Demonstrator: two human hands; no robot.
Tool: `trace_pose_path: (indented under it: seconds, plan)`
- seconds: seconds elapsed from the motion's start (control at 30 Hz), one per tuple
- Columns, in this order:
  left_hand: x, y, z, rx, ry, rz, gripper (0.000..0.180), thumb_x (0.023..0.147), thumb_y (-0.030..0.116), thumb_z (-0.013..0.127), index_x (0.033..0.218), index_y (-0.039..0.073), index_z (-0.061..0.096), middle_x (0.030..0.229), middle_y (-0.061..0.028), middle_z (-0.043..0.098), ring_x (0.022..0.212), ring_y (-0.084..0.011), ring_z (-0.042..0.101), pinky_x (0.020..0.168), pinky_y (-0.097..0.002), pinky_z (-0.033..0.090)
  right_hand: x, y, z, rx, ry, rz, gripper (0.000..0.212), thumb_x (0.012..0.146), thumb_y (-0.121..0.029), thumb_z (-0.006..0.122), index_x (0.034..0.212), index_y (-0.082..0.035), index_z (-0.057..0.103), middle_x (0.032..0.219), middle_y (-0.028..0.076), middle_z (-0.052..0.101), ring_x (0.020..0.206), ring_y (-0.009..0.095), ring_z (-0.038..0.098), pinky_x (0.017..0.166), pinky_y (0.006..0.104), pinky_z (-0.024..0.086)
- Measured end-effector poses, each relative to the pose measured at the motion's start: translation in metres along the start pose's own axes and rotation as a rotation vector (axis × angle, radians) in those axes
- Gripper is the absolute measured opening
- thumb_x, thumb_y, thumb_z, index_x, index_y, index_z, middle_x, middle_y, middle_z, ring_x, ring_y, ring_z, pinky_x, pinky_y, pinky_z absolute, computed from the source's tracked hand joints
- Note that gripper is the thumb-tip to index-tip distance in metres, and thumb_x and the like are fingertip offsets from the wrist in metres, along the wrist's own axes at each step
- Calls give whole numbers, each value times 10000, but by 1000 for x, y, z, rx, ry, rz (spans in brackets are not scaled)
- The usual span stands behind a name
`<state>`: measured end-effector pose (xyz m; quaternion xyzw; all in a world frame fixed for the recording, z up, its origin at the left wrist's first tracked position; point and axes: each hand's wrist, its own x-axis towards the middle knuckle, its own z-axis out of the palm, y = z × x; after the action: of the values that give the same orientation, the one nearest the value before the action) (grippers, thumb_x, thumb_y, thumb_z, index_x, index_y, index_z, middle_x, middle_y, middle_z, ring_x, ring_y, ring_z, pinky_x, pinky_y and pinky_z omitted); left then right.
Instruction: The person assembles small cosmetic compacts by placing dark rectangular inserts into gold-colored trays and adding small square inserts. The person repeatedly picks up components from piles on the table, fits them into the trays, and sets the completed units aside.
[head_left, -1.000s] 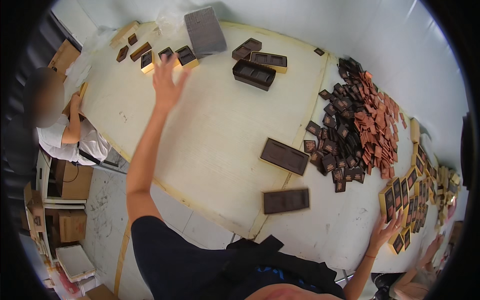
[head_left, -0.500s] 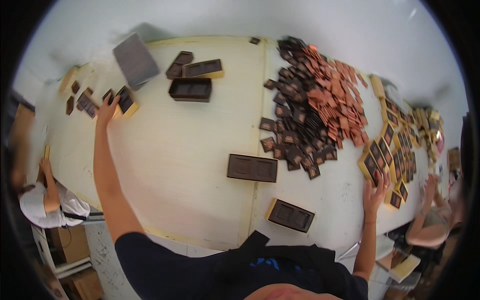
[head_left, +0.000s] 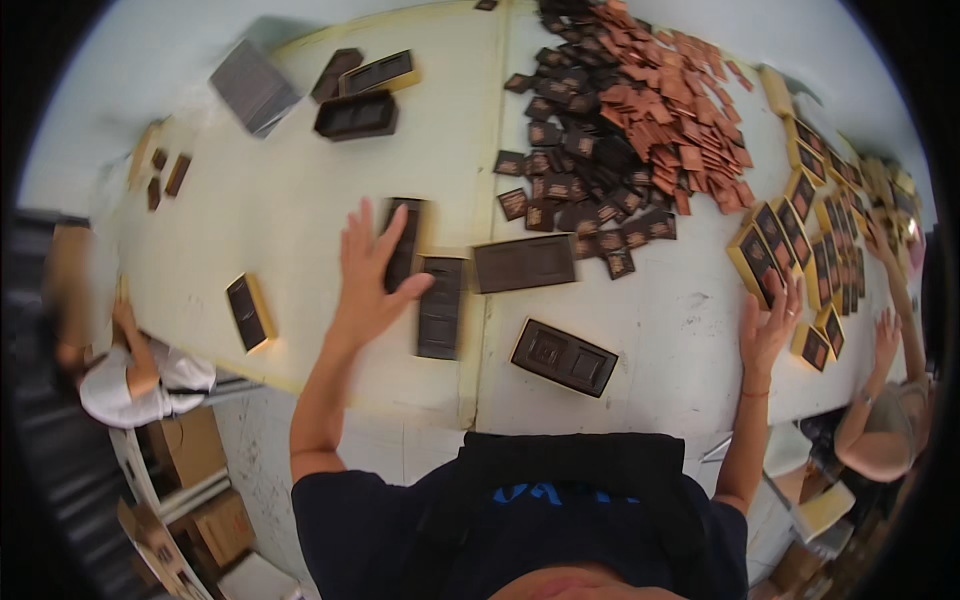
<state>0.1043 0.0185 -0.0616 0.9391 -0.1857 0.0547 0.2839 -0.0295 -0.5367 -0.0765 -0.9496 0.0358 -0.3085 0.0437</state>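
Observation:
My left hand [head_left: 368, 285], fingers spread, is over the middle of the table beside an upright-lying dark box [head_left: 405, 240] with a gold side. Its thumb reaches to a second dark box [head_left: 440, 310], which has two square recesses. Whether the palm touches either one I cannot tell. My right hand [head_left: 768, 325] has its fingers stretched out against the near end of a gold-sided box [head_left: 750, 262] in the row at the right. Two more recessed boxes lie between my hands: a dark brown one [head_left: 525, 263] and a gold-edged one [head_left: 565, 357].
Beyond them is a heap of dark square packets [head_left: 575, 185] and copper-coloured packets [head_left: 680, 130]. A grey slab [head_left: 253, 88] and a few dark trays [head_left: 356, 115] lie at the far left. One gold-sided box [head_left: 250, 312] is nearer. Co-workers [head_left: 885, 430] sit at both sides.
My left hand has swept from the far left to the table's middle, and two boxes now lie beside it. One gold-sided box sits nearer the left edge. My right hand stays by the row.

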Motion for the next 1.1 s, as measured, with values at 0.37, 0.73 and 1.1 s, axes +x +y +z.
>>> trace_pose_path:
  seconds: [0.37,0.73,1.1]
  plan:
    - [-127,-134,-88,334,356,-589,759,911,380,717,1544,126,385,1509,-198,465,1391,-366,448,1135,-493,363,-9,-56,-21,464,-104,-84,495,849,-187,747,1311,-59,625,1427,156,542,1375,379,437,1151,492,319]
    - [-122,199,48,-430,69,280,788,682,144,909,1364,41,528,1382,-185,556,1172,-341,611,1033,-433,471,48,-96,17,398,-254,-240,313,830,-165,753,1101,-52,645,1065,117,625,998,321,584,877,405,494]
    - [-66,253,149,-452,-117,416,859,696,87,861,1443,42,439,1301,-148,595,1178,-360,550,1033,-428,435,-3,-55,-35,1138,-464,399,215,1016,-105,553,1149,1,685,773,54,659,685,86,594,635,246,485]
